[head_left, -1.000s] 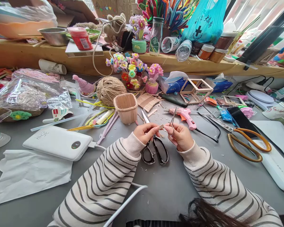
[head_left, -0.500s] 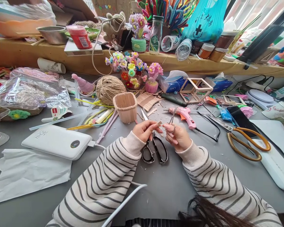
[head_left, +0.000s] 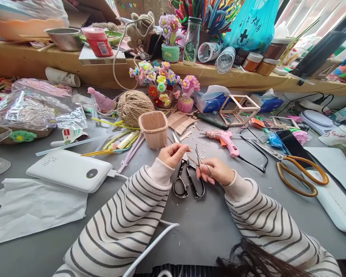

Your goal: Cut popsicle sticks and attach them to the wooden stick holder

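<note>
My left hand (head_left: 172,154) is closed in a pinch over the table centre, on something too small to make out. My right hand (head_left: 216,171) grips small metal scissors (head_left: 198,157), blades pointing up and left toward the left fingertips. Black-handled scissors (head_left: 187,182) lie on the grey table (head_left: 207,227) between and just below both hands. A small basket of wooden sticks (head_left: 153,129) stands just beyond my left hand. Wood chips are scattered around the hands.
A pink glue gun (head_left: 225,139) with black cord lies right of the hands. Large orange-handled scissors (head_left: 298,171), a white power bank (head_left: 70,170), a twine ball (head_left: 133,107), a wooden cube frame (head_left: 238,109), pipe-cleaner flowers (head_left: 161,82) and white paper (head_left: 34,207) surround them.
My right hand has dropped lower and tilted the small scissors leftward. The small wooden piece seen earlier at my left fingertips no longer shows.
</note>
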Demonstrator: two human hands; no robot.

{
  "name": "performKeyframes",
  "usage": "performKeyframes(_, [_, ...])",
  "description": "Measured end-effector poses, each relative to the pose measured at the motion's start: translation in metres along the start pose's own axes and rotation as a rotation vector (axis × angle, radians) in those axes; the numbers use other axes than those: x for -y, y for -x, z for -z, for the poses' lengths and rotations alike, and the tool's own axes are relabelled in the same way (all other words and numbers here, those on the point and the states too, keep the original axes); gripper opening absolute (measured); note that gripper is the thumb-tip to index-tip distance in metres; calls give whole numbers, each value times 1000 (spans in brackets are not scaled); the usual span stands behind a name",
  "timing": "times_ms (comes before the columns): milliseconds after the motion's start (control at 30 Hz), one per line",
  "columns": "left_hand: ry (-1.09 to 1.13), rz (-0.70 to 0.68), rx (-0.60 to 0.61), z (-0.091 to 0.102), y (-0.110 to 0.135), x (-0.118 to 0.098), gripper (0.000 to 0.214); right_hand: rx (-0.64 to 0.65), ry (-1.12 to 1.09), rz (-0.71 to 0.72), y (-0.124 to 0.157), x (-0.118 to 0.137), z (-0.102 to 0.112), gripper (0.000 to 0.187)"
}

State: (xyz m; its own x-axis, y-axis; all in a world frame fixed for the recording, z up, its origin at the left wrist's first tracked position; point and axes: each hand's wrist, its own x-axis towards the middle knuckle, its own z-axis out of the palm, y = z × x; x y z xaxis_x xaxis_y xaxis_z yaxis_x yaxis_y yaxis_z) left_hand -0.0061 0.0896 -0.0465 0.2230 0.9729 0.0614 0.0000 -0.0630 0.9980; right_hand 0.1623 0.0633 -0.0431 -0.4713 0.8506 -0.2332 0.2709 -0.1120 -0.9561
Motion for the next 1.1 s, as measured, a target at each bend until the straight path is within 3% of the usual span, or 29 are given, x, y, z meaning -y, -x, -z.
performKeyframes(267, [-60,-9,36,-1,0,0,36,2,204,39,2,6,-6,52])
performKeyframes(800, [-80,32,18,-1,2,-3,37,-53,187,68,2,8,-13,47])
performKeyframes(1100, [51,12,46,0,-1,-1,43,-116,201,105,0,2,-15,44])
